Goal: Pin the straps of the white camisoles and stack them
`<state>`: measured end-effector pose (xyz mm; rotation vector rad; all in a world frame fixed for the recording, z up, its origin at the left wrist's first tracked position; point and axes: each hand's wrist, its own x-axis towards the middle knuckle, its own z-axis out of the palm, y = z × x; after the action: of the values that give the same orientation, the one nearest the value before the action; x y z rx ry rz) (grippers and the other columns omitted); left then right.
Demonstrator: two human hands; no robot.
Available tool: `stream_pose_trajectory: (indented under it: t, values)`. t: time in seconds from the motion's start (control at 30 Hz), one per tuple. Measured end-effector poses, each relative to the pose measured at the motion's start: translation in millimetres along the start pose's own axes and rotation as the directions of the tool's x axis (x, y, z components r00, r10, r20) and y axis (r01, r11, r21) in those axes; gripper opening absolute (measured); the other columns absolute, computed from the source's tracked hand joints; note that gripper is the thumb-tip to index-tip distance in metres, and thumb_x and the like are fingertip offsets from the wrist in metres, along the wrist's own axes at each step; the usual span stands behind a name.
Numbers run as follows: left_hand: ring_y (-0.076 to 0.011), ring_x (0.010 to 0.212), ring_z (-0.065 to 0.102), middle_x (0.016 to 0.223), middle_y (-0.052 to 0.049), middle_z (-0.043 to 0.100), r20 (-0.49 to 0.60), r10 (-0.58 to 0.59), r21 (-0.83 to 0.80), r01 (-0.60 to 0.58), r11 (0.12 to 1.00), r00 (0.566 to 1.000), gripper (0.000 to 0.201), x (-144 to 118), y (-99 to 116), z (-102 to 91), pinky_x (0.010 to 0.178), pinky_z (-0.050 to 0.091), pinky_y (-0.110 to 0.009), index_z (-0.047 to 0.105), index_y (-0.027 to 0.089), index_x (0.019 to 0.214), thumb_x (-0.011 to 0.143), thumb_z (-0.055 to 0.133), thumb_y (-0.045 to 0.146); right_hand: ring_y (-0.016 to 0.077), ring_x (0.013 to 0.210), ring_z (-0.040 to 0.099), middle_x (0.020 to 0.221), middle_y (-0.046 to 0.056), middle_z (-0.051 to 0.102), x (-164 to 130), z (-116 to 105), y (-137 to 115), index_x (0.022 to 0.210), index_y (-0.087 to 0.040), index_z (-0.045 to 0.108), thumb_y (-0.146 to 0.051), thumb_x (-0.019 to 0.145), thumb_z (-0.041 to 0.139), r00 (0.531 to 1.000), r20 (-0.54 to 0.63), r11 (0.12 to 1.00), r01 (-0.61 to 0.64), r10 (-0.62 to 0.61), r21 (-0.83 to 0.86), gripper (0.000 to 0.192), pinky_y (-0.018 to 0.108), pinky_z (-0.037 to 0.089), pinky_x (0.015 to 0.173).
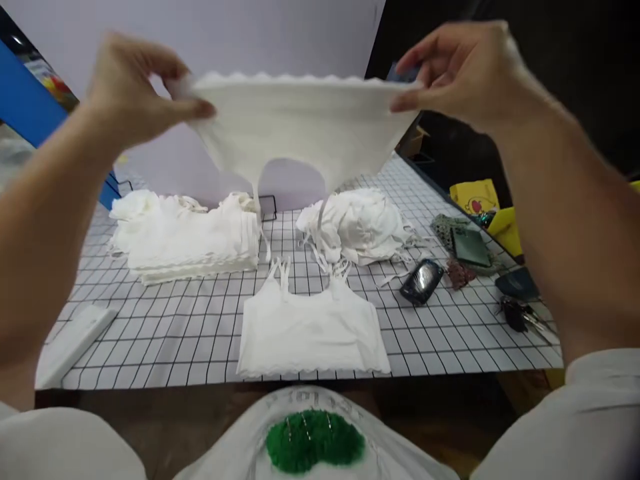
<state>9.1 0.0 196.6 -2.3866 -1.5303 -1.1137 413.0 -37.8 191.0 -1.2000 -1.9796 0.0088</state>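
Both hands are raised well above the counter [175, 333], stretching a white crop top [300, 127] taut between them. The left hand [133, 90] pinches one corner of the scalloped hem between thumb and fingertips; the right hand [463, 70] pinches the opposite corner the same way, the other fingers loosely curled. Held by the hem, the garment hangs upside down, so its thin straps [257, 193] dangle toward the counter and the fabric spreads flat in the air, probably so it can be looked over or squared up.

Below, near the front edge of the grid-patterned counter, a second white crop top [310, 333] lies smoothed flat, straps pointing away. On the far left sits a neat stack of folded white tops [185, 237], edges aligned. On the far right of centre is a loose heap of white tops [357, 223], straps tangled and spilling out, apparently not yet sorted.

To the right of the heap lie a dark glossy case [421, 280], a green phone [470, 247] resting on a patterned pouch, a bunch of keys [523, 317] and yellow bags [480, 200] beyond the counter's edge. A white flat board [70, 343] lies at the near left corner. A pale backdrop panel [200, 33] stands upright behind everything.
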Motion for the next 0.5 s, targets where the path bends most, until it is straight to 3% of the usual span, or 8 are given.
stream_pose_trajectory:
  t: [0.1,0.17,0.27,0.33,0.37,0.43,0.5]
  values:
    - [-0.0172,0.108,0.053,0.113,-0.003,0.057,0.021,0.119,0.014,-0.12,0.993,0.993,0.052,-28.9,1.0,12.5,0.101,0.045,-0.036,0.07,0.011,0.112,0.082,0.074,0.053,0.0042,0.064,0.04,0.073,-0.002,0.052,-31.1,7.4,-13.5,0.103,-0.013,0.075,-0.053,0.076,0.079,0.996,0.062,0.988,-0.05,0.06,-0.143,0.048,0.029,0.034,0.063]
    - [-0.0158,0.103,0.055,0.118,-0.005,0.059,0.073,0.117,-0.072,-0.112,0.991,0.99,0.049,-64.2,-1.4,28.8,0.092,0.049,-0.034,0.07,0.01,0.107,0.082,0.074,0.052,0.0063,0.066,0.045,0.074,-0.001,0.057,-63.4,20.9,-12.8,0.085,-0.014,0.075,-0.05,0.074,0.082,0.986,0.098,0.985,-0.121,0.134,-0.124,0.039,0.031,0.039,0.066]
    - [-0.0111,0.076,0.055,0.085,-0.001,0.066,0.202,0.033,-0.293,0.028,0.956,0.979,0.038,-132.1,-7.2,64.2,0.074,0.052,-0.029,0.07,0.013,0.091,0.078,0.078,0.047,0.0139,0.08,0.057,0.087,0.001,0.064,-124.3,53.3,2.3,0.072,-0.018,0.07,-0.044,0.071,0.086,0.958,0.218,0.982,-0.191,0.189,-0.013,0.03,0.036,0.048,0.076]
    - [-0.0124,0.067,0.054,0.077,-0.002,0.068,0.368,-0.015,-0.346,0.152,0.926,0.93,0.029,-176.2,-11.4,90.0,0.062,0.049,-0.027,0.071,0.016,0.087,0.084,0.072,0.045,0.018,0.087,0.061,0.093,0.002,0.067,-165.3,77.6,15.2,0.074,-0.021,0.07,-0.04,0.074,0.083,0.908,0.316,0.951,-0.305,0.273,0.054,0.024,0.037,0.051,0.08]
    - [-0.0138,0.065,0.055,0.078,-0.003,0.07,0.402,-0.029,-0.356,0.185,0.916,0.915,0.027,-195.1,-13.1,101.5,0.06,0.048,-0.028,0.072,0.018,0.088,0.084,0.071,0.044,0.0182,0.082,0.062,0.084,0.001,0.068,-183.5,88.3,20.4,0.075,-0.021,0.07,-0.039,0.075,0.081,0.877,0.361,0.929,-0.363,0.317,0.065,0.021,0.037,0.051,0.077]
    - [-0.016,0.063,0.058,0.08,-0.004,0.073,0.392,-0.017,-0.347,0.165,0.923,0.92,0.023,-224.8,-14.9,117.3,0.058,0.048,-0.029,0.074,0.021,0.088,0.085,0.067,0.042,0.0192,0.074,0.062,0.075,0.001,0.067,-213.0,103.3,24.8,0.077,-0.021,0.069,-0.036,0.076,0.078,0.852,0.375,0.907,-0.416,0.365,0.064,0.017,0.036,0.051,0.073]
    - [-0.0166,0.064,0.06,0.082,-0.004,0.074,0.356,0.026,-0.317,0.095,0.944,0.934,0.019,-245.0,-13.7,120.7,0.058,0.048,-0.029,0.075,0.023,0.092,0.089,0.062,0.037,0.0216,0.077,0.064,0.078,0.002,0.069,-234.4,107.8,19.4,0.08,-0.022,0.069,-0.032,0.078,0.074,0.889,0.298,0.916,-0.39,0.348,0.093,0.012,0.038,0.051,0.075]
